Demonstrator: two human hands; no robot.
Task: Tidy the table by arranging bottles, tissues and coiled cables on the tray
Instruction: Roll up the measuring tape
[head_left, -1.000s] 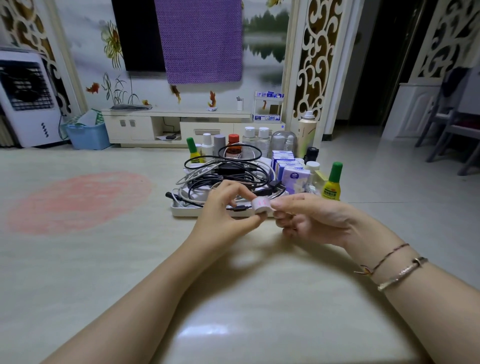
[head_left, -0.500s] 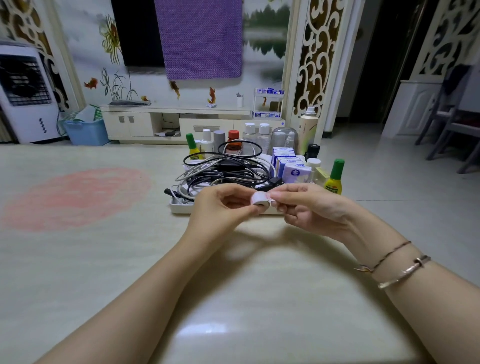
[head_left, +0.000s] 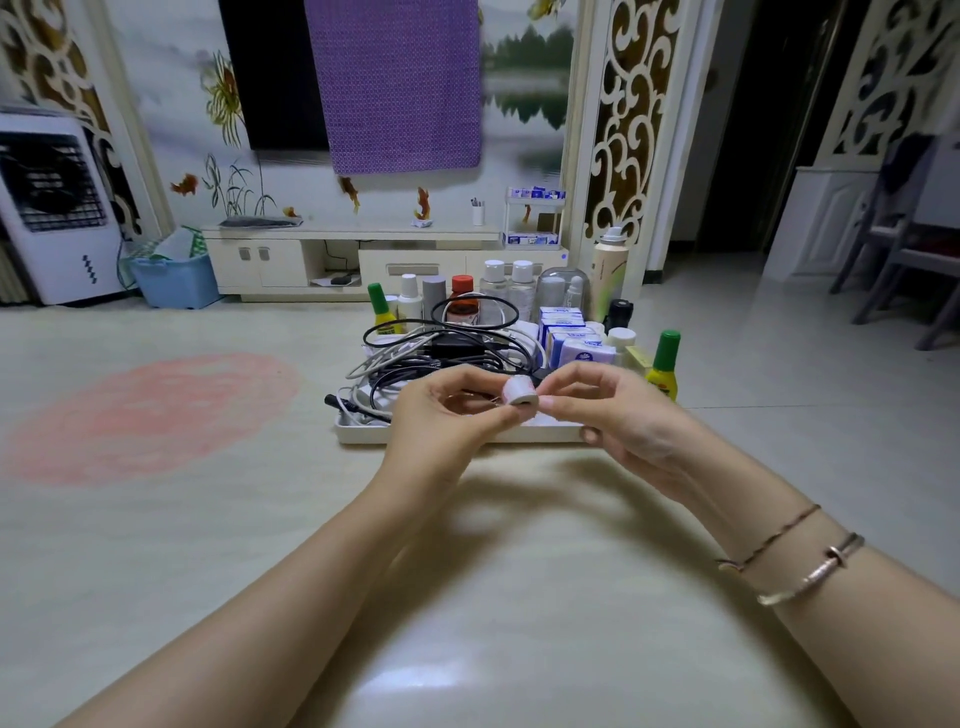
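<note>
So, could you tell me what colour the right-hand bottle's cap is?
Green cap, on a yellow bottle; head view.

Mural wall (head_left: 171, 104), purple cloth (head_left: 400, 83), cabinet (head_left: 291, 260)

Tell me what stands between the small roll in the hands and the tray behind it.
Nothing visible. The left hand and right hand pinch the small white roll just above the tray's near edge. The tangled cables fill the tray's near left part, so bare room is scarce there.

Both forearms extended; left hand (head_left: 447, 415), right hand (head_left: 618, 415) pinching, fingertips meeting.
</note>
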